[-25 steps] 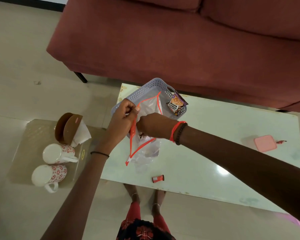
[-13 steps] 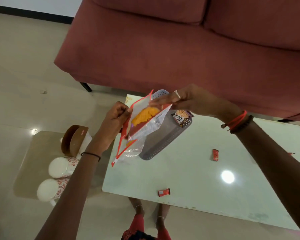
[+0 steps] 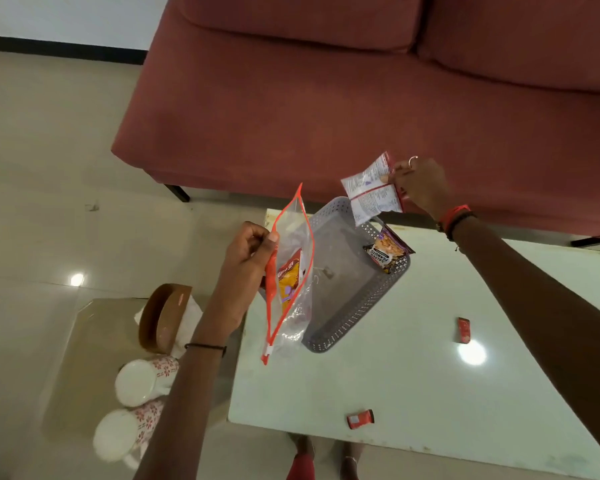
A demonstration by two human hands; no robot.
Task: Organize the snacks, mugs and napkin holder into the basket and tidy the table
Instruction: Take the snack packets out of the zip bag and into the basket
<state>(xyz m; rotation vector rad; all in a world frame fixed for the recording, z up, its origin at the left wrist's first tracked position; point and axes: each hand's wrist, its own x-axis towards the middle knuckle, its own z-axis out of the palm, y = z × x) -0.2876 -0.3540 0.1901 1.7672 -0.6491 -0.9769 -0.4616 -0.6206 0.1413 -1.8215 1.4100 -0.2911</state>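
Observation:
My left hand grips the orange-edged clear zip bag by its rim, held up over the table's left end; an orange snack pack is still inside it. My right hand pinches a white snack packet above the far end of the grey basket. A peanuts packet leans in the basket's far corner. Two white floral mugs and a brown napkin holder stand on a low glass side table at the left.
The pale green table carries two small red wrappers. A red sofa runs along the far side. My feet show under the table's near edge.
My right hand drew the white packet out of the zip bag and carried it right, above the basket. The left hand keeps hold of the bag, which now hangs more upright.

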